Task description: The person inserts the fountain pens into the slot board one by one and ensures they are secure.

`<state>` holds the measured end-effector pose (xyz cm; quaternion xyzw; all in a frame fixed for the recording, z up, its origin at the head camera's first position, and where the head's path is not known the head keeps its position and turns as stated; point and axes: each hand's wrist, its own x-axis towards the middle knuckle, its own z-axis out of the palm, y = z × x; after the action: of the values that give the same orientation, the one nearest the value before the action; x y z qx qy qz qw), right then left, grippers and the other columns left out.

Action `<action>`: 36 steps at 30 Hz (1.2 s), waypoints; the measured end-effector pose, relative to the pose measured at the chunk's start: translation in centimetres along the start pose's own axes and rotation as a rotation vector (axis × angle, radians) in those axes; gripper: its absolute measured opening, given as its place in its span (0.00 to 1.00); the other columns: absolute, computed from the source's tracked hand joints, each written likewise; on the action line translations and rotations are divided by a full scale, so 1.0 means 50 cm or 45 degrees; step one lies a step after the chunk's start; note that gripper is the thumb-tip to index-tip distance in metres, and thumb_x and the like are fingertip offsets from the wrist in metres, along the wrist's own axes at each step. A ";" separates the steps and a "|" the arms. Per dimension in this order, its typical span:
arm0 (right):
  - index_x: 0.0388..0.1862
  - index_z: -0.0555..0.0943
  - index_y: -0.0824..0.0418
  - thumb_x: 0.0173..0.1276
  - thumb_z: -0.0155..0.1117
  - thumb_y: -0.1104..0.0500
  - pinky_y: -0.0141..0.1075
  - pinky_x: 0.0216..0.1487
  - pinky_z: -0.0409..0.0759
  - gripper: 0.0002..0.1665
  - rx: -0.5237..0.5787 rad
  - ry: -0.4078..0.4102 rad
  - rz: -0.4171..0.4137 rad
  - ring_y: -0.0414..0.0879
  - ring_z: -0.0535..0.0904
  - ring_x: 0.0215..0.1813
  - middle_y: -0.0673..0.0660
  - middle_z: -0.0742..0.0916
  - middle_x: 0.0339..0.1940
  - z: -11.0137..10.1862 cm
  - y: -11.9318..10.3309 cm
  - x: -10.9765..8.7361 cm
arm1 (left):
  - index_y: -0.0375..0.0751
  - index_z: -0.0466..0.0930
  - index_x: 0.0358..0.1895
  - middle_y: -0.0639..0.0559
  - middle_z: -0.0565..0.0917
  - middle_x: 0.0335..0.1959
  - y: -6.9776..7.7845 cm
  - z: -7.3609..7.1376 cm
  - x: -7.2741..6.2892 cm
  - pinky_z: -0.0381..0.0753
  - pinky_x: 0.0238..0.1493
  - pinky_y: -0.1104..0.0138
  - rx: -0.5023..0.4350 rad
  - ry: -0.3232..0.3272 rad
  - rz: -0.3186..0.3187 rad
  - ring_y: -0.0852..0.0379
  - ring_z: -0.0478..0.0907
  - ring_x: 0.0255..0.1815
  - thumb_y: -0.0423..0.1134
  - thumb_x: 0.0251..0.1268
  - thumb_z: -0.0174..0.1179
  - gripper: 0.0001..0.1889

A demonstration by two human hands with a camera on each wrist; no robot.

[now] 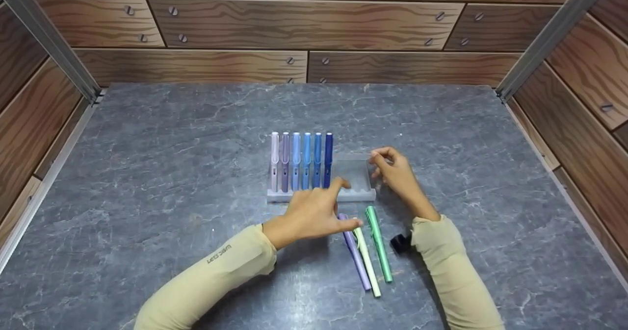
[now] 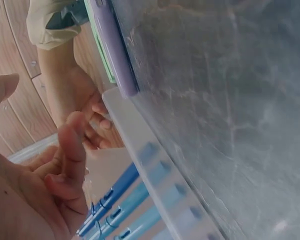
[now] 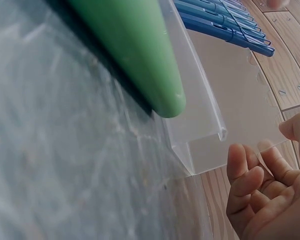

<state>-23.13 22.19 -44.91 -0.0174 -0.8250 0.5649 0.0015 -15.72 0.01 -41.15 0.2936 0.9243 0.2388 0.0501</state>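
A clear pen stand [image 1: 321, 196] holds a row of capped pens on its left side, from pale lilac through blues to a navy pen [image 1: 328, 161]. My left hand [image 1: 314, 213] hovers in front of the stand, thumb and index finger spread apart, holding nothing. Below its thumb, a purple pen [image 1: 356, 256] and a pale green pen [image 1: 368, 266] lie on the table, with a green pen [image 1: 379, 245] to their right. At the stand's upper right corner, my right hand [image 1: 395, 168] pinches the clear back panel [image 3: 230, 100] between thumb and fingers.
A black object [image 1: 401, 243] sits by the right sleeve cuff. The grey marbled table [image 1: 171, 148] is bounded by wood-patterned walls [image 1: 304, 23] at the back and sides, with metal posts [image 1: 539, 40] at the corners.
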 end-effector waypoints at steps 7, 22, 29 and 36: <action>0.51 0.75 0.67 0.73 0.53 0.53 0.26 0.21 0.71 0.19 -0.012 -0.018 0.004 0.37 0.79 0.25 0.56 0.83 0.39 -0.005 0.005 0.000 | 0.51 0.68 0.60 0.59 0.72 0.16 0.007 0.012 0.000 0.64 0.13 0.69 0.065 -0.110 -0.063 0.61 0.67 0.15 0.73 0.49 0.59 0.40; 0.51 0.75 0.69 0.74 0.53 0.55 0.26 0.21 0.70 0.18 0.004 -0.012 0.000 0.36 0.79 0.24 0.61 0.84 0.40 -0.003 -0.008 -0.003 | 0.49 0.70 0.55 0.58 0.73 0.18 0.014 0.039 0.003 0.66 0.17 0.66 0.164 -0.237 -0.100 0.57 0.70 0.18 0.76 0.45 0.59 0.41; 0.49 0.75 0.68 0.73 0.54 0.56 0.26 0.20 0.70 0.16 0.005 0.006 -0.001 0.36 0.78 0.23 0.58 0.85 0.38 -0.001 0.000 0.001 | 0.47 0.72 0.53 0.58 0.74 0.19 0.008 0.046 0.008 0.67 0.17 0.66 0.221 -0.244 -0.124 0.57 0.71 0.19 0.77 0.44 0.59 0.41; 0.49 0.76 0.68 0.73 0.55 0.55 0.27 0.20 0.71 0.16 -0.006 0.018 0.004 0.36 0.79 0.23 0.56 0.85 0.37 -0.001 0.001 0.000 | 0.47 0.72 0.47 0.55 0.77 0.23 0.003 0.054 0.014 0.67 0.19 0.64 0.258 -0.272 -0.150 0.55 0.73 0.22 0.76 0.44 0.59 0.38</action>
<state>-23.14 22.26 -44.92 -0.0225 -0.8262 0.5628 0.0063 -15.59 1.65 -43.44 0.2663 0.9486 0.1085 0.1320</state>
